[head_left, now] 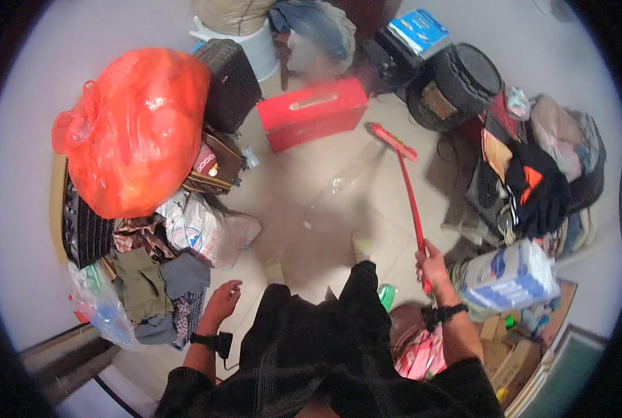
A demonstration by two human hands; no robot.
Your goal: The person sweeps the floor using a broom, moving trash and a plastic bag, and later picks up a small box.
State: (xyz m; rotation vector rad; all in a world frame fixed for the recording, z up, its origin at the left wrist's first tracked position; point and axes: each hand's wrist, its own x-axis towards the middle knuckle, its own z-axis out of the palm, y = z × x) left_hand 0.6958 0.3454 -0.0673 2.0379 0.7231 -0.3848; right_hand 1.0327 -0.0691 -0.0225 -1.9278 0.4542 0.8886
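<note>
My right hand [431, 267] is closed round the lower part of a long red handle. The handle belongs to a red broom [410, 189], which slants away from me over the pale tiled floor [283, 202]. Its head [392, 142] rests at the far end, just right of a red box [313, 114]. Nothing is held in my left hand [223, 300], which hangs at my left side with its fingers apart and slightly bent. A white printed sack [198, 228] is near that hand, with folded clothes beside it.
At the left a big orange plastic bag [143, 132] bulges beside a black case [228, 85]. A dark round drum [454, 87] stands at the far right. Along the right lie heaped clothes [541, 174] and a white-and-blue package [509, 276]. My feet are on the tiles in the middle.
</note>
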